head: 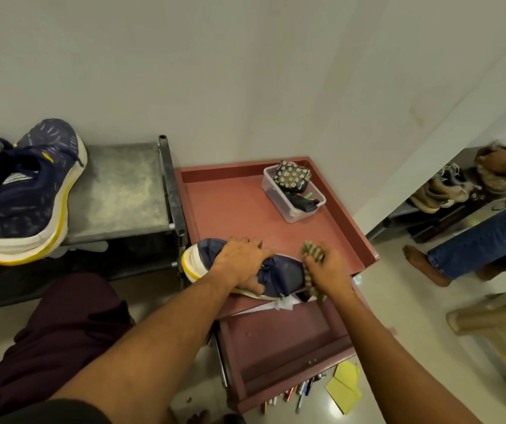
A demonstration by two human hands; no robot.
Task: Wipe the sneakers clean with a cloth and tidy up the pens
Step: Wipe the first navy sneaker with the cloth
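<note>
Crosswise at the near edge of the tabletop (230, 209), the sneaker (285, 273) is clasped by the left hand (239, 263); the cloth (311, 250) is gripped by the right hand (329, 270) at its right end.

knit-fabric sneaker (279, 275), scuffed matt metal rack (123, 191), clear plastic box (291, 214)

The sneaker (282, 275) under the left fingers (245, 241) is navy with a white sole edged in yellow. The other sneaker (22, 194), far left of them, is navy flecked with pale dashes, white and yellow below. The cloth (311, 252) in the right fingers (308, 264) is striped olive-grey. The counter (230, 209) is dusty red; beyond the fingers, the pouch (293, 175) is black with white daisies
</note>
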